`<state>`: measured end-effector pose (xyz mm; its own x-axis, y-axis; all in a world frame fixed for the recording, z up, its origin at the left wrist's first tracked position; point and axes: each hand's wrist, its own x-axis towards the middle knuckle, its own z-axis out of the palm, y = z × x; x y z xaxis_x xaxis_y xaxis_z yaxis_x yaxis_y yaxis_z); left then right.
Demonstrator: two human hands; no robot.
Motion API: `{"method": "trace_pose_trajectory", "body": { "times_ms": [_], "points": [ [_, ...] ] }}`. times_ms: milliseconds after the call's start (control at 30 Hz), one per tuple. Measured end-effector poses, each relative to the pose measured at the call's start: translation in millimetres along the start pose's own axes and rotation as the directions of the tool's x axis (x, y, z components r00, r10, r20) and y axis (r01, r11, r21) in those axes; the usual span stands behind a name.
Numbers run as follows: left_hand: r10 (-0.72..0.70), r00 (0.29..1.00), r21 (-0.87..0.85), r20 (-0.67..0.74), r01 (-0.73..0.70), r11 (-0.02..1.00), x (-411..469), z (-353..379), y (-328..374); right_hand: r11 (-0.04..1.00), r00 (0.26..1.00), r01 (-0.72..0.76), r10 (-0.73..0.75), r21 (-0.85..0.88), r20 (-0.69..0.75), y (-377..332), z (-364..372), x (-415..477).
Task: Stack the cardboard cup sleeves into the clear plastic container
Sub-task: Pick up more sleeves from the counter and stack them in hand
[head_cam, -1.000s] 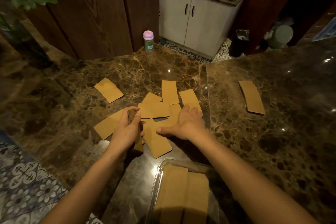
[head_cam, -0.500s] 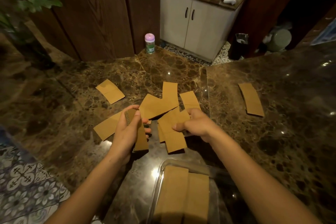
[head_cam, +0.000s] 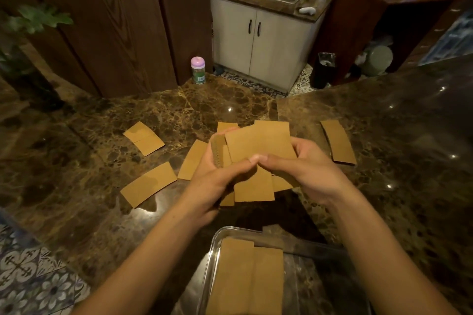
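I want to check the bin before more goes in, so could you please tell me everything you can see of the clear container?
The container is a shallow clear plastic tray with rounded corners and a glossy rim. It sits flat on the marble counter, nearest the camera, its near end cut off by the frame. Brown cardboard sleeves lie flat in its left part; its right part shows bare. Nothing else visibly touches it.

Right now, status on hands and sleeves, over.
Left hand, right hand grip sleeve bundle. Container holds stacked sleeves. Loose sleeves on counter; container unlidded.
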<state>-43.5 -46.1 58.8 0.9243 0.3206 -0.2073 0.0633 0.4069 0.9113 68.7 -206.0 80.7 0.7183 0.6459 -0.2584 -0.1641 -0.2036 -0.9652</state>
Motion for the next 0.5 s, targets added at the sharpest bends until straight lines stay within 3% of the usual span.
{"method": "trace_pose_trajectory", "body": {
  "times_ms": [233,500],
  "points": [
    [-0.008,1.0,-0.098,0.024,0.01,0.995,-2,6,10,0.985,0.982,0.171,-0.172,-0.026,-0.073,-8,11,-19],
    [0.019,0.999,-0.22,0.04,-0.01,0.975,6,-12,16,0.987,0.96,0.162,-0.163,-0.022,-0.228,3,2,-17]
  ]
}}
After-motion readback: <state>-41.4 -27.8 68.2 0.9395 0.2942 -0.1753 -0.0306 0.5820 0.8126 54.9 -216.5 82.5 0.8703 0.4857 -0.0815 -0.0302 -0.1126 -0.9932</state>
